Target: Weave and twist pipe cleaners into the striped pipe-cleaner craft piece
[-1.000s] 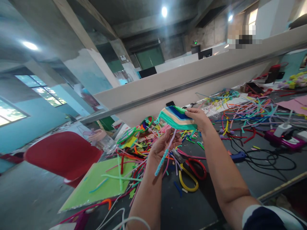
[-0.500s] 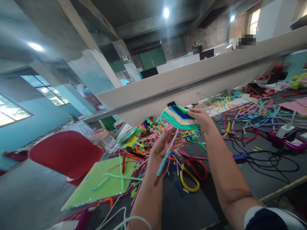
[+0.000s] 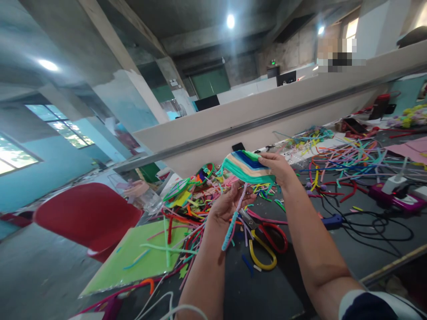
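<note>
My right hand (image 3: 279,170) pinches the right edge of a striped pipe-cleaner piece (image 3: 245,171), with bands of green, cream, light blue and dark blue, shaped like a small canopy. From under it a fuzzy stem (image 3: 230,231), pink above and blue below, slants down toward me. My left hand (image 3: 222,208) is palm up beneath the canopy, its fingers spread behind the stem. The stem crosses in front of the palm; I cannot tell how firmly it touches. Scissors (image 3: 263,257) with one yellow and one red handle lie on the table just below my hands.
Loose pipe cleaners (image 3: 347,155) and scraps (image 3: 196,195) spread over the dark table (image 3: 333,249). A green sheet (image 3: 133,253) lies at left near a red chair (image 3: 86,213). Black cables (image 3: 373,226), a blue-handled tool (image 3: 332,221) and a purple power strip (image 3: 396,198) are at right.
The canopy and stem have dipped slightly, and the stem's lower end has shifted a little right. Both hands keep nearly the same pose; the view has moved slightly.
</note>
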Available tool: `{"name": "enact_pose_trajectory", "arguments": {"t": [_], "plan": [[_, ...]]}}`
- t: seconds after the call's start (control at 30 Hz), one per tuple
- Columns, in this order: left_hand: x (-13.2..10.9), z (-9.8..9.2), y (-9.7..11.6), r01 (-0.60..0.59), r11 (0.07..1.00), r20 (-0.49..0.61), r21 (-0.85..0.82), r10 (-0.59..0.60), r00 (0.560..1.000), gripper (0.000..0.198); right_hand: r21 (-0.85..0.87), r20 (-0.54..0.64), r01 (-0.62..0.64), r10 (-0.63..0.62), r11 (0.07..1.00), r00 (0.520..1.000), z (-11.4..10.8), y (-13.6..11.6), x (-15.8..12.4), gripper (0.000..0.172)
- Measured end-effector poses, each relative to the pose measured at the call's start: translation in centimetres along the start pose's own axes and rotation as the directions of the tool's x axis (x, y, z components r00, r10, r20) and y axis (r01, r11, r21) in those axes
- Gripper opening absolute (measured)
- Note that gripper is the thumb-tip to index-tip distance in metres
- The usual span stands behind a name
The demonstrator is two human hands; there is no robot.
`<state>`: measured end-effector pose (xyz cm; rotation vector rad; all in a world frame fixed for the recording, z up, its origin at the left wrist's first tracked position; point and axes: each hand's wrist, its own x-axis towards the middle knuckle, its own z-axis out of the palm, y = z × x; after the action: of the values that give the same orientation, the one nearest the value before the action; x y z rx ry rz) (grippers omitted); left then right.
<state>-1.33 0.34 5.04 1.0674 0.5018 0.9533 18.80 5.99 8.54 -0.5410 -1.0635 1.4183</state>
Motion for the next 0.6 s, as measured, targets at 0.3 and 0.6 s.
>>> {"name": "enact_pose_trajectory", "arguments": {"t": [0.3, 0.6], "plan": [[-1.1, -0.1, 1.6, -0.018, 0.999, 0.088, 0.031, 0.015, 0.996, 0.064, -0.025, -0.001, -0.039, 0.039, 0.999, 0.999, 0.2, -0.2, -0.3, 0.033], [-1.0, 1.6, 2.2, -0.156, 0.96, -0.285, 0.231, 0.22, 0.933, 0.049, -0.191, 0.16, -0.073, 0.105, 0.979, 0.982, 1.6, 0.9, -0.7, 0.032]]}}
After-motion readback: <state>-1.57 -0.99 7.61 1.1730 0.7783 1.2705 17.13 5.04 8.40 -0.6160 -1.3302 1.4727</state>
